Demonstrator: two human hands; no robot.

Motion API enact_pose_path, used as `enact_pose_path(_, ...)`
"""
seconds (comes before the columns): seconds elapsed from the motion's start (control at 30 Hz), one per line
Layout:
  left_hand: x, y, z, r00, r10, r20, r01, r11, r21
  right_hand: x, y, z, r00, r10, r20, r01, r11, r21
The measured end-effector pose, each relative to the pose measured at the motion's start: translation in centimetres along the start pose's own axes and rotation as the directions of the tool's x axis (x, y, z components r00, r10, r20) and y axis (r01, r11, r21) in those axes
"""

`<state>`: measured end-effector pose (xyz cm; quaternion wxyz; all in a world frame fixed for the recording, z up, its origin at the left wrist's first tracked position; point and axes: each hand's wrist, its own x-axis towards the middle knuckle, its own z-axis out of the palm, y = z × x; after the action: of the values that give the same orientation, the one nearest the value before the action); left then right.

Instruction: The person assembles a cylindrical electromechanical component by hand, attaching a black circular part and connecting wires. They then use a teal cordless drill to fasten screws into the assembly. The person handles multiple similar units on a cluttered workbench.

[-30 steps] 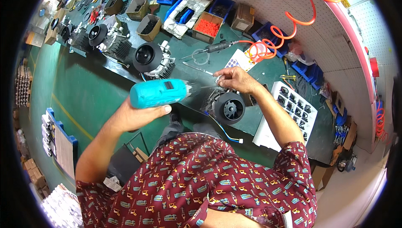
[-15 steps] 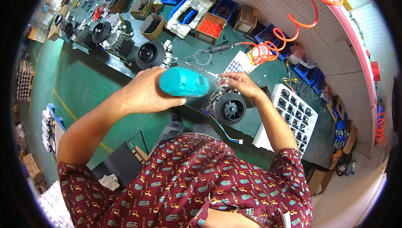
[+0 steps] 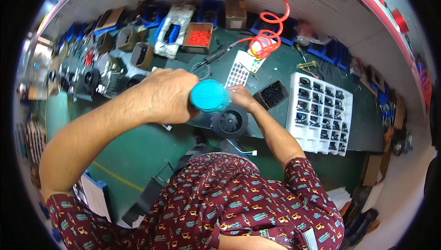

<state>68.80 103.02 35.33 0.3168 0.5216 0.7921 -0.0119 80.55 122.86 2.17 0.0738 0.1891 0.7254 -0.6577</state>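
My left hand is wrapped round a teal power screwdriver, seen from its rear end; its tip is hidden beneath it. Below the tool, at the bench's near edge, sits a motor unit with a round black fan wheel. A lead with a white connector hangs from the unit over the edge. Beside the tool, my right hand reaches in above the unit with its fingers drawn together. The tool covers the fingertips, so what they pinch cannot be made out.
Right of my right hand stands a box of black screws. A white tray holds coiled black parts. Behind lie a sticker sheet, an air tool on a red coiled hose, and a carton of red pieces. More fan units line the left.
The view has swung, and the bench shows at a different angle. My left hand has brought the screwdriver over the fan unit, close against my right hand. The box of screws is more exposed.
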Motion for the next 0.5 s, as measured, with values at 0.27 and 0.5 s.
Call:
enact_pose_path(0.27,0.0,-0.2,0.6,0.997,-0.059,0.039,0.059,0.998,0.003,0.0,0.5,0.3,1.0,0.01,-0.02,-0.01,1.0,0.021)
enact_pose_path(0.5,-1.4,0.9,0.5,0.999,-0.036,-0.013,0.035,0.996,-0.085,0.7,2.3,0.6,1.0,-0.025,0.008,0.025,0.999,0.042)
